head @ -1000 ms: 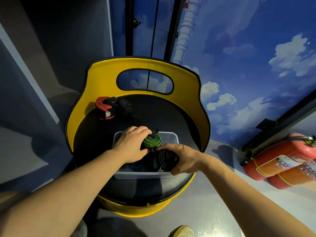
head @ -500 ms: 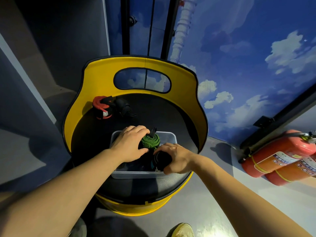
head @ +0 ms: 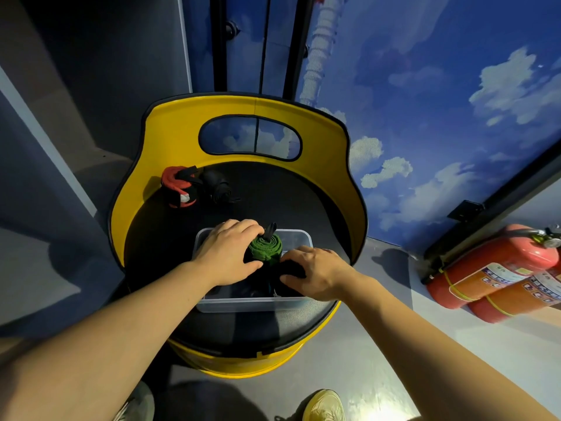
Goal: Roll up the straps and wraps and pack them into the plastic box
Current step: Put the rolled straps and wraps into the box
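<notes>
A clear plastic box (head: 252,305) stands on the black seat of a yellow round chair (head: 182,138). Inside it a rolled green wrap (head: 267,247) stands upright. My left hand (head: 226,253) grips the green roll from its left side. My right hand (head: 312,273) curls over a rolled black strap (head: 293,273) and pushes it down into the box's right side. Other dark rolls lie deeper in the box, mostly hidden. A red wrap (head: 179,188) and a black strap (head: 217,188) lie at the seat's back left.
The chair's yellow backrest curves around the seat's rear and sides. Two red fire extinguishers (head: 498,271) lie on the floor at the right. A blue cloud-painted wall rises behind. My shoe (head: 326,405) shows at the bottom edge.
My right hand has lowered the black roll further into the box, so the hand now hides most of it. My left hand has stayed on the green roll.
</notes>
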A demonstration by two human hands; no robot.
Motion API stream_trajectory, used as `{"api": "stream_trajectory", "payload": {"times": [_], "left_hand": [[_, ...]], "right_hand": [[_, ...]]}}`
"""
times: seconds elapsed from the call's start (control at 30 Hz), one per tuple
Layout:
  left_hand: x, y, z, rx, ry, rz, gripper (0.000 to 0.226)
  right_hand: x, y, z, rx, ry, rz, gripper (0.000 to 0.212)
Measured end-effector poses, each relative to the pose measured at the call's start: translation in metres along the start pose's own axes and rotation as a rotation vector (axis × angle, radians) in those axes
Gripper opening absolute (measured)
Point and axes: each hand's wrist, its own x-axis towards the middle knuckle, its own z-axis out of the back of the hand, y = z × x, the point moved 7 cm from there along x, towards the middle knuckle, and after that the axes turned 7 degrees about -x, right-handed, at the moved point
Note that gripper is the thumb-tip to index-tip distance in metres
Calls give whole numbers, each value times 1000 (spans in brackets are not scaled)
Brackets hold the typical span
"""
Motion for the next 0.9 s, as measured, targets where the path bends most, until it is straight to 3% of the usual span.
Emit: {"api": "stream_trajectory", "payload": {"times": [0.27, 0.57, 0.9], "left_hand": [[-3, 0, -4, 67, -1, -53, 58], [-11, 5, -2, -15, 62, 23, 70], [-32, 28, 51, -137, -162, 151, 38]], "right_hand": [[0, 5, 4, -72, -38, -44, 45], [-10, 12, 19, 24, -131, 9, 58], [7, 37, 48, 100, -285, -62, 38]]}}
